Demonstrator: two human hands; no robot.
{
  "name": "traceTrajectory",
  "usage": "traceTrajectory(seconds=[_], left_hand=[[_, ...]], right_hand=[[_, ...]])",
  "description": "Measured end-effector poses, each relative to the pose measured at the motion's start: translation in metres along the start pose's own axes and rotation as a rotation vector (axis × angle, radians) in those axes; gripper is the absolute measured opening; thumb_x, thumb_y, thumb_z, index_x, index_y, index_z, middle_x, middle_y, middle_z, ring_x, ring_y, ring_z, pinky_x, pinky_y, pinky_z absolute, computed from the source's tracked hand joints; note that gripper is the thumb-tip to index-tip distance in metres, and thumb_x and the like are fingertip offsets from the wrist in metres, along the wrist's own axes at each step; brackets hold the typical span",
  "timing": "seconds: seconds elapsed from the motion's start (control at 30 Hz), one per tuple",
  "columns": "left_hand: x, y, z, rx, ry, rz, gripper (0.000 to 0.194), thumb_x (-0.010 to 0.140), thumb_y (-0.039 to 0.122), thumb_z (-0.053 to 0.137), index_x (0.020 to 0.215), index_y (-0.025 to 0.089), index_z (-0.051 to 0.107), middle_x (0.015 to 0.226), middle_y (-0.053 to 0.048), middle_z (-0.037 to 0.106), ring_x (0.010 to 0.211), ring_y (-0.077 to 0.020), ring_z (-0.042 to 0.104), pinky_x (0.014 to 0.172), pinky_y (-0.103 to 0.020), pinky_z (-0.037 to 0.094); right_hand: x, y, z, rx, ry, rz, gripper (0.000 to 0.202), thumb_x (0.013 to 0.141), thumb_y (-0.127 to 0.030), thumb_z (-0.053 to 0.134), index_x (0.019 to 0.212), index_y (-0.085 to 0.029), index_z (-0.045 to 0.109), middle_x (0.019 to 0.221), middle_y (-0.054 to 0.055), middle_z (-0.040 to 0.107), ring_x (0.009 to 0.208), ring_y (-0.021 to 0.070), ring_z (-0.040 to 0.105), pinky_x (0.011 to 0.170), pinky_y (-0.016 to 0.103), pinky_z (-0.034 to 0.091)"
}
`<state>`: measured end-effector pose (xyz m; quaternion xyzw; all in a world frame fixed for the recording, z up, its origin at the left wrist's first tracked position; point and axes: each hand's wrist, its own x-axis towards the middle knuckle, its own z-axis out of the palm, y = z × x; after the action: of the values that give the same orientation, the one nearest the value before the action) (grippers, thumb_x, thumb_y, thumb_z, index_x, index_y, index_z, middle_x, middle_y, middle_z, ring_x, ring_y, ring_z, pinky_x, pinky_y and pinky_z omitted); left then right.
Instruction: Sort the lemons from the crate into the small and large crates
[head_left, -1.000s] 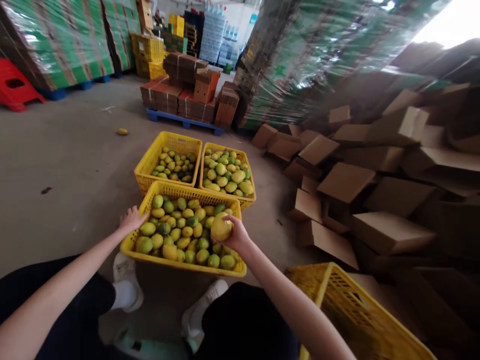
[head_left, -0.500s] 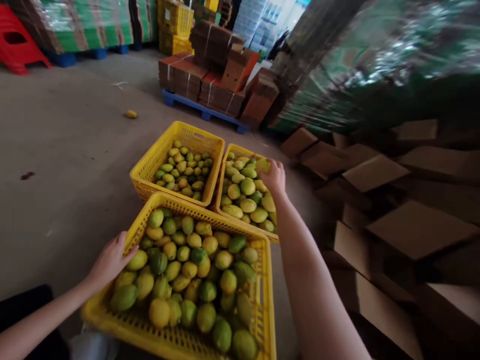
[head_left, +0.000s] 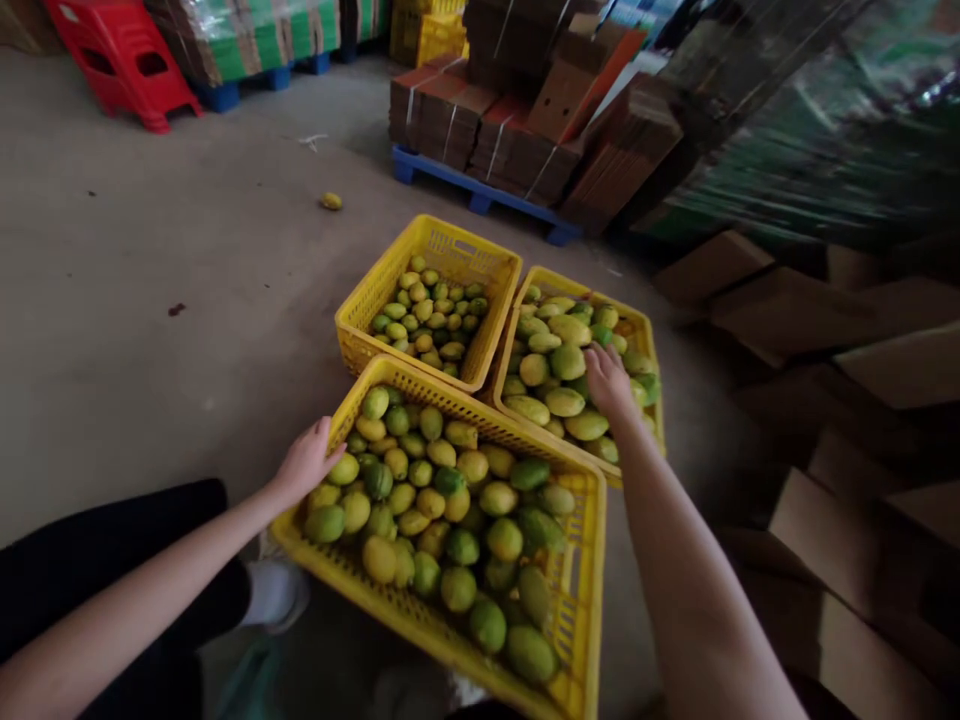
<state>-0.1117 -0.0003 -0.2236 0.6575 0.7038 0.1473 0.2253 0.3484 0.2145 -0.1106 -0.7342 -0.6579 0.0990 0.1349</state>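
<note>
My left hand (head_left: 306, 465) grips the left rim of the near yellow plastic crate (head_left: 592, 560), its thumb over the inner side. Many green and yellow lemons (head_left: 459, 588) fill this crate. My right hand (head_left: 611, 382) is over the far right crate (head_left: 651, 345), its fingers stretched out beside a greenish-yellow lemon (head_left: 568, 362) and holding nothing that I can see. A longer yellow lemon (head_left: 570, 330) lies on top just beyond that one. The far left crate (head_left: 352, 335) holds smaller lemons, piled lower.
Flattened cartons (head_left: 510, 140) are stacked on a blue pallet (head_left: 480, 195) behind the crates. Loose open cardboard boxes (head_left: 832, 530) crowd the right side. A single lemon (head_left: 331, 201) lies on the floor. A red stool (head_left: 124, 65) stands at the back left.
My right hand has let go of the lemon it held over the far right crate and drawn back a little. The view has shifted left; my left hand stays on the rim.
</note>
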Motion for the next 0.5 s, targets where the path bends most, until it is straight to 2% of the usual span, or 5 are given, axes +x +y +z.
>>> traceTrajectory(seconds=[0.1, 0.23, 0.33, 0.4, 0.5], left_hand=[[0.006, 0.003, -0.005, 0.104, -0.001, 0.013, 0.02, 0.092, 0.033, 0.052, 0.105, 0.018, 0.052, 0.102, -0.014, 0.069, 0.095, -0.0293, 0.071, 0.079, -0.038, 0.056], [0.009, 0.012, -0.015, 0.226, -0.022, 0.002, 0.034, 0.094, 0.032, 0.052, 0.12, 0.011, 0.053, 0.117, -0.019, 0.067, 0.104, -0.0304, 0.07, 0.085, -0.038, 0.056], [0.006, 0.017, -0.019, 0.29, 0.058, 0.063, 0.059, 0.09, 0.029, 0.055, 0.143, 0.005, 0.042, 0.148, -0.028, 0.048, 0.129, -0.0364, 0.058, 0.104, -0.046, 0.048], [0.003, 0.018, -0.021, 0.358, 0.089, 0.175, 0.07, 0.088, 0.028, 0.056, 0.15, 0.003, 0.037, 0.159, -0.028, 0.034, 0.143, -0.041, 0.042, 0.117, -0.055, 0.034], [0.001, 0.02, -0.024, 0.453, -0.017, 0.393, 0.066, 0.086, 0.027, 0.058, 0.148, 0.01, 0.047, 0.16, -0.021, 0.037, 0.151, -0.0437, 0.025, 0.123, -0.063, 0.013]], right_hand=[[-0.054, -0.016, -0.023, 0.16, -0.033, 0.128, 0.045, 0.1, -0.031, 0.039, 0.135, -0.008, 0.055, 0.149, 0.029, 0.049, 0.145, 0.0336, 0.041, 0.113, 0.048, 0.037], [-0.125, -0.042, -0.047, 0.387, -0.186, 0.227, 0.03, 0.096, -0.034, 0.049, 0.113, -0.017, 0.068, 0.114, 0.018, 0.073, 0.097, 0.0304, 0.073, 0.087, 0.045, 0.056], [-0.183, -0.064, -0.058, 0.458, -0.228, 0.125, 0.023, 0.088, -0.035, 0.063, 0.104, -0.021, 0.071, 0.103, 0.011, 0.076, 0.09, 0.0285, 0.074, 0.086, 0.043, 0.057], [-0.221, -0.079, -0.062, 0.431, -0.243, 0.008, 0.028, 0.084, -0.036, 0.068, 0.107, -0.021, 0.072, 0.102, 0.01, 0.077, 0.091, 0.0292, 0.073, 0.089, 0.044, 0.057], [-0.262, -0.099, -0.065, 0.451, -0.398, -0.122, 0.032, 0.087, -0.038, 0.065, 0.113, -0.021, 0.072, 0.107, 0.009, 0.077, 0.092, 0.0269, 0.073, 0.088, 0.041, 0.058]])
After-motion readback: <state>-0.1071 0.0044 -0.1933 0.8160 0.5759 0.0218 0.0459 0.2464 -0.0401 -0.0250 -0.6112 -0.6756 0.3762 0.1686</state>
